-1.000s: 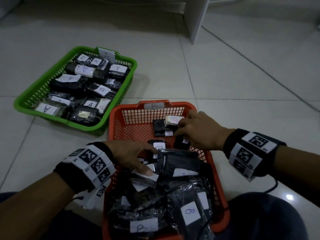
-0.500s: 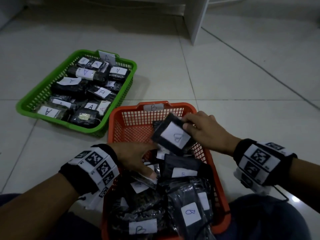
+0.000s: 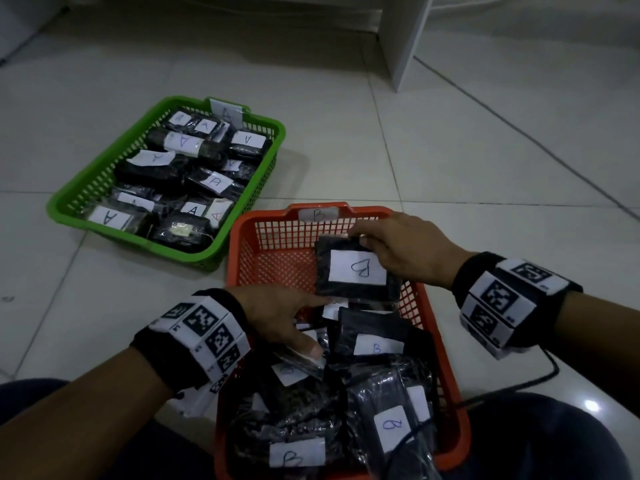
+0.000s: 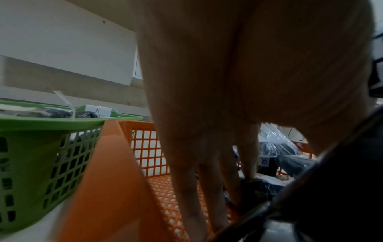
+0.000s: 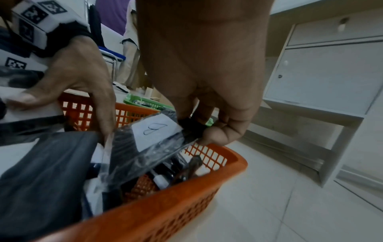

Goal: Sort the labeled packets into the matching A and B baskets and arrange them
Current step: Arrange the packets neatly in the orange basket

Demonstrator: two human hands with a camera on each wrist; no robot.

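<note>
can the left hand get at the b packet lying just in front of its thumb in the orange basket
Probably yes. The left hand is already inside the orange basket, its thumb beside the B packet, whose top lies uncovered. The packet held by the right hand hovers farther back.

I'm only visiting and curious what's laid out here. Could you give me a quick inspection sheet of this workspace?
Surface: pale tiled floor.
Job's things: green basket tagged A, full of A packets; orange basket tagged B, piled with B packets.
Clutter: nothing seen.
Hands: right hand pinches a B packet above the orange basket; left hand rests on the pile.
Cables: black cable behind the right wrist.
Surroundings: white cabinet.
</note>
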